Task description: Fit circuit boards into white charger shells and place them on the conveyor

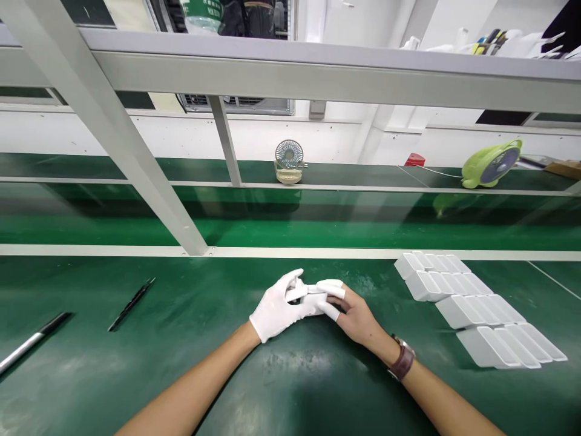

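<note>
At lower centre the gloved left hand [276, 310] and the bare right hand [356, 315], finger cots on its fingertips, together pinch a small white part [305, 293] just above the green surface [190, 315]. It looks light, stiff, smooth plastic, best held by its edges. The fingers hide its shape. White trays [476, 312] lie at right.

We see gloved left hand [278, 309] and right hand [353, 315] pinching a small white part [303, 293] together; white trays [476, 309] sit right.

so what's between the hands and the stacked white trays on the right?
Nothing: head view shows bare green mat between the hands and the white trays.
</note>
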`<action>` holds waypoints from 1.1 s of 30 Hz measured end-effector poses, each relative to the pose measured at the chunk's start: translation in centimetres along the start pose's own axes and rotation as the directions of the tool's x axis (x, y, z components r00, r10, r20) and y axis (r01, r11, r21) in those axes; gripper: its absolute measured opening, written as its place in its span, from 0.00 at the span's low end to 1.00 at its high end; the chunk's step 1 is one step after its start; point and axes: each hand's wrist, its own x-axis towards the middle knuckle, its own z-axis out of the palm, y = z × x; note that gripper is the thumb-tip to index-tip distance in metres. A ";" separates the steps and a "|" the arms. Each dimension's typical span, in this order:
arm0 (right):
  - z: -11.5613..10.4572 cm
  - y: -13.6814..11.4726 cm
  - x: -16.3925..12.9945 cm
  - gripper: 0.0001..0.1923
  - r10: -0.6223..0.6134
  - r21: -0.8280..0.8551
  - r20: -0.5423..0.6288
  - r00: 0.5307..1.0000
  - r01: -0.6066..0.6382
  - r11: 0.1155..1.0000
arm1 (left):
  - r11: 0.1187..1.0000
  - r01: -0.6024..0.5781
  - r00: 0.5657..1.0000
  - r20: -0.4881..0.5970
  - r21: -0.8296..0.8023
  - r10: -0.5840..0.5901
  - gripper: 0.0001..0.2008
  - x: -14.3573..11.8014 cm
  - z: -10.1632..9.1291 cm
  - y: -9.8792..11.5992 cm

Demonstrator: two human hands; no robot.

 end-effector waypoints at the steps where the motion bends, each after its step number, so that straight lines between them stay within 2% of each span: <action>1: 0.1 0.1 0.0 0.20 0.052 0.076 -0.025 0.998 -0.050 0.996 | 1.000 -0.018 0.999 -0.028 0.003 0.018 0.44 -0.1 0.1 0.2; 4: 0.6 0.2 0.1 0.22 0.148 0.187 -0.017 0.989 -0.142 0.972 | 0.985 -0.110 0.990 -0.077 0.134 0.121 0.51 -0.5 0.5 0.4; 7: 0.9 -0.2 -0.1 0.20 0.226 0.292 0.043 0.973 -0.229 0.929 | 0.933 -0.231 0.966 -0.050 0.276 0.254 0.43 -0.9 1.0 0.3; 11: 1.1 -0.5 -0.1 0.19 0.286 0.399 0.108 0.952 -0.305 0.865 | 0.868 -0.371 0.918 -0.015 0.330 0.397 0.34 -1.2 1.1 0.6; 16: 1.3 -0.5 -0.1 0.19 0.322 0.482 0.162 0.933 -0.360 0.799 | 0.883 -0.318 0.944 0.028 0.347 0.329 0.28 -1.2 0.6 1.4; 23: 1.4 -0.9 -0.2 0.17 0.366 0.524 0.177 0.913 -0.403 0.751 | 0.903 -0.266 0.962 0.034 0.337 0.271 0.30 -1.2 0.8 0.1; 28: 1.6 -1.1 -0.1 0.17 0.379 0.538 0.172 0.909 -0.409 0.737 | 0.912 -0.264 0.964 0.056 0.314 0.260 0.29 -1.1 0.7 0.4; 31: 1.1 -0.6 -0.1 0.16 0.368 0.518 0.099 0.924 -0.364 0.774 | 0.916 -0.259 0.966 0.085 0.305 0.245 0.31 -1.0 0.7 0.7; 33: 0.5 -0.2 -0.2 0.16 0.303 0.408 -0.037 0.952 -0.262 0.874 | 0.913 -0.271 0.962 0.088 0.304 0.257 0.31 -0.9 0.9 0.4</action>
